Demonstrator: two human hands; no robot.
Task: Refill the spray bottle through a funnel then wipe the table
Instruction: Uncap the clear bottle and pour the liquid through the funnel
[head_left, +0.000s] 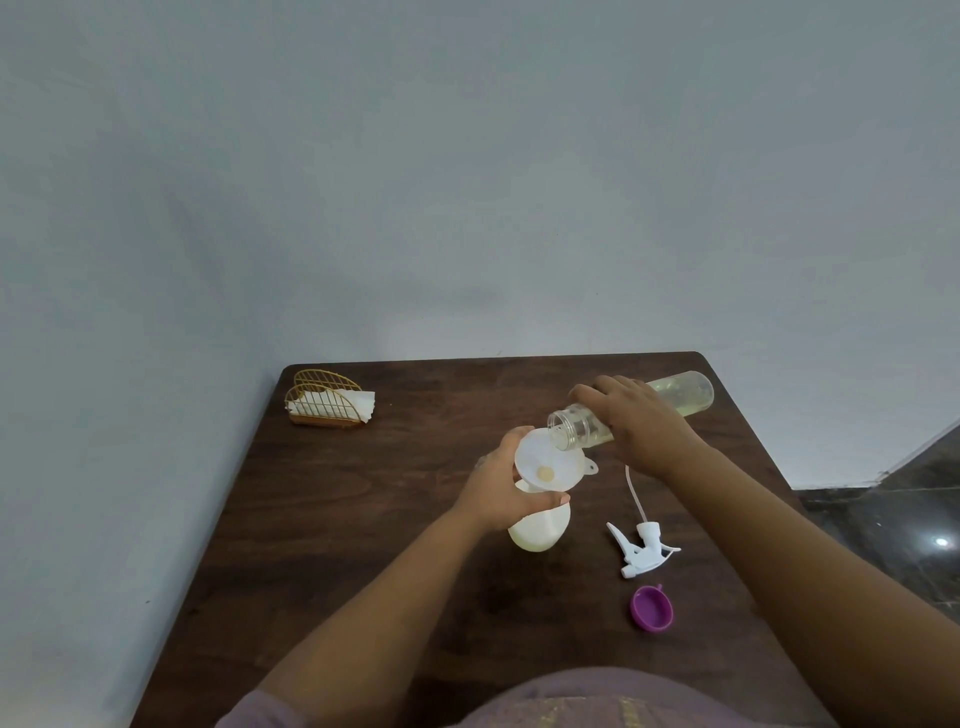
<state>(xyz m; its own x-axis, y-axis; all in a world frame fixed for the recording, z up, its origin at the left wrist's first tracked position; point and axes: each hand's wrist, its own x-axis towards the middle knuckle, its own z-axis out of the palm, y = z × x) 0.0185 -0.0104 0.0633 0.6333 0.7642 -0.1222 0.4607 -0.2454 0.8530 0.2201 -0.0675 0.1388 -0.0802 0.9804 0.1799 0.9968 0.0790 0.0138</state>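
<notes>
A white spray bottle (540, 530) stands mid-table with a white funnel (545, 462) seated in its neck. My left hand (501, 486) grips the bottle's neck just under the funnel. My right hand (634, 421) holds a clear bottle (680, 395) of pale yellow liquid, tipped almost flat, its open mouth over the funnel's rim. A little yellowish liquid sits at the funnel's bottom. The white trigger sprayer head (641, 551) with its thin tube lies on the table to the right.
A purple cap (652, 608) lies near the front right of the dark wooden table (363, 519). A gold wire holder with white napkins (330, 405) stands at the back left corner. A pale wall runs behind and to the left; dark floor shows at right.
</notes>
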